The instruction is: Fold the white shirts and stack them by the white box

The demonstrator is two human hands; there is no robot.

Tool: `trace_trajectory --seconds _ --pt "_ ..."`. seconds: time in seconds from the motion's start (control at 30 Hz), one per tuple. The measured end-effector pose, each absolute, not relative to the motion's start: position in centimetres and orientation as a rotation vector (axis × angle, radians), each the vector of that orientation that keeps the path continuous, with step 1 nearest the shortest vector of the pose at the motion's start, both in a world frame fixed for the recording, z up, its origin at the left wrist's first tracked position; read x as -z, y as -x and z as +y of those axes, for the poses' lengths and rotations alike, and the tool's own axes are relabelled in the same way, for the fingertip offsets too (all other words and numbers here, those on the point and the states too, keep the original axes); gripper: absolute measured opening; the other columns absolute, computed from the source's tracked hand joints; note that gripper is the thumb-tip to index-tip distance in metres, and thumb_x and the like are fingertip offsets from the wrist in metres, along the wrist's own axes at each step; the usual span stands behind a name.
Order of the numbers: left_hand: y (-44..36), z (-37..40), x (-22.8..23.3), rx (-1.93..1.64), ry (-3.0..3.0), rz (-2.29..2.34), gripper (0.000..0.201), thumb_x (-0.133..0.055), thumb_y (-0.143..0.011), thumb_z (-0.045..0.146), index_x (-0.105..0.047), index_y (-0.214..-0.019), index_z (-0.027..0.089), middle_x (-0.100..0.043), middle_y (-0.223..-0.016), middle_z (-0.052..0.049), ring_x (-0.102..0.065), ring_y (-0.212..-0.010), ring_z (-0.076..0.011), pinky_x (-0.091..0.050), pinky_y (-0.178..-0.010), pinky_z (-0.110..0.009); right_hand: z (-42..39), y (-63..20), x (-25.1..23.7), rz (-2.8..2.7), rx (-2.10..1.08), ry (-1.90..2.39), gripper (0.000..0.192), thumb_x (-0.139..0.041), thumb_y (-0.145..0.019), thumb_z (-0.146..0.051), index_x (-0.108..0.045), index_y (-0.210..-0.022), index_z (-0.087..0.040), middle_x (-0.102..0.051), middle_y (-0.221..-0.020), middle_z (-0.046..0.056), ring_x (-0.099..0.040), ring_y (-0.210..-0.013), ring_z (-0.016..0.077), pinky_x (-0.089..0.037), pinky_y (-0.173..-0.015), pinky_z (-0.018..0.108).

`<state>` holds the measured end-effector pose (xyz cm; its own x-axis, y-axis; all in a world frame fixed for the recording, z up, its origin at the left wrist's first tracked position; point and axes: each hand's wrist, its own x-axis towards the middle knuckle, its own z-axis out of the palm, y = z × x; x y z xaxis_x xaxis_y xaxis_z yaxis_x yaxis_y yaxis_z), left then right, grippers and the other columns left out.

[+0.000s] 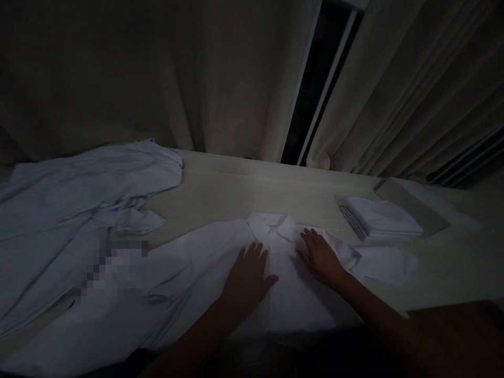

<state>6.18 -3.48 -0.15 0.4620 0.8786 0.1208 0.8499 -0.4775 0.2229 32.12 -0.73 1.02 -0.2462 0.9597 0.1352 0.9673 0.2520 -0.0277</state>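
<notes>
Shirt (289, 296) lies front up on the bench (232, 184), loose clothes (98, 184) to the left, folded stack (388, 218) to the right; left hand (246, 273) and right hand (318, 257) rest palm-down on it, each grip apart.

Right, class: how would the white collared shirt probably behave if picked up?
The shirt would probably sag, since its cloth shows loose folds. Its collar may keep shape better, having crisp points. It's likely light, as it lies flat and looks thin.
</notes>
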Motion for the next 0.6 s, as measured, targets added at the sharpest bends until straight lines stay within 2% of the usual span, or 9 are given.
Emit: trace_trajectory --seconds 0.07,0.17,0.3,0.37,0.43,0.47,0.53,0.6 --pt "-6.5 -2.9 1.0 -0.344 -2.577 1.483 0.070 -0.041 -0.088 0.062 -0.037 -0.146 0.024 -0.024 -0.159 -0.009 -0.018 -0.147 -0.0300 -0.014 -0.119 -0.051 1.2 -29.6 -1.5 -2.342 0.056 1.780 0.064 -0.025 -0.100 -0.051 -0.037 -0.147 -0.010 -0.032 -0.154 0.017 -0.023 -0.144 0.0293 -0.025 -0.115 0.048" --pt "-6.6 -2.0 2.7 -0.316 -2.524 1.550 0.074 -0.041 -0.084 0.068 -0.032 -0.148 0.031 -0.019 -0.160 -0.007 -0.013 -0.147 -0.0333 -0.009 -0.117 -0.057 3.6 -26.6 -0.5 -2.355 -0.071 1.776 0.072 -0.023 -0.097 -0.059 -0.029 -0.150 -0.011 -0.022 -0.157 0.016 -0.016 -0.146 0.0314 -0.022 -0.115 0.051" --pt "-6.3 -1.2 3.3 -0.344 -2.497 1.591 0.081 -0.041 -0.081 0.073 -0.030 -0.149 0.031 -0.023 -0.159 -0.009 -0.015 -0.146 -0.0359 -0.010 -0.115 -0.059 4.5 -24.9 2.1 -2.396 -0.186 1.799 0.077 -0.018 -0.096 -0.063 -0.020 -0.153 -0.011 -0.014 -0.159 0.015 -0.008 -0.147 0.0329 -0.014 -0.115 0.055" --pt "-6.2 -0.9 2.6 -0.366 -2.502 1.586 0.075 -0.041 -0.082 0.072 -0.043 -0.142 0.027 -0.038 -0.152 -0.013 -0.030 -0.141 -0.0369 -0.020 -0.113 -0.058 4.4 -24.9 2.8 -2.394 -0.175 1.786 0.077 -0.018 -0.096 -0.064 -0.017 -0.154 -0.014 -0.011 -0.160 0.014 -0.004 -0.147 0.0324 -0.012 -0.115 0.056" --pt "-6.0 -0.4 1.5 -0.385 -2.509 1.571 0.063 -0.033 -0.089 0.064 -0.058 -0.127 0.021 -0.058 -0.132 -0.015 -0.049 -0.126 -0.0330 -0.031 -0.107 -0.053 4.3 -25.1 3.0 -2.391 -0.173 1.756 0.076 -0.022 -0.096 -0.064 -0.020 -0.153 -0.015 -0.015 -0.160 0.013 -0.006 -0.147 0.0315 -0.012 -0.115 0.055" --pt "-5.9 -0.1 1.1 -0.408 -2.514 1.578 0.060 -0.029 -0.092 0.059 -0.062 -0.121 0.018 -0.063 -0.124 -0.015 -0.054 -0.119 -0.0302 -0.035 -0.105 -0.049 4.3 -25.2 3.1 -2.374 -0.164 1.738 0.074 -0.023 -0.096 -0.062 -0.024 -0.152 -0.014 -0.020 -0.159 0.014 -0.010 -0.147 0.0305 -0.013 -0.116 0.054" --pt "-5.4 0.7 0.6 -0.480 -2.532 1.641 0.057 -0.027 -0.095 0.053 -0.060 -0.123 0.014 -0.061 -0.127 -0.016 -0.053 -0.121 -0.0282 -0.035 -0.107 -0.045 4.2 -25.3 3.2 -2.310 -0.100 1.696 0.066 -0.025 -0.099 -0.055 -0.034 -0.148 -0.012 -0.032 -0.154 0.015 -0.018 -0.146 0.0278 -0.014 -0.117 0.050" --pt "-4.5 1.7 0.8 -0.530 -2.545 1.745 0.060 -0.034 -0.093 0.053 -0.048 -0.137 0.014 -0.045 -0.146 -0.016 -0.039 -0.135 -0.0311 -0.028 -0.112 -0.049 4.2 -25.4 3.5 -2.220 0.014 1.671 0.059 -0.025 -0.101 -0.048 -0.042 -0.143 -0.010 -0.038 -0.151 0.015 -0.020 -0.145 0.0256 -0.012 -0.118 0.048"
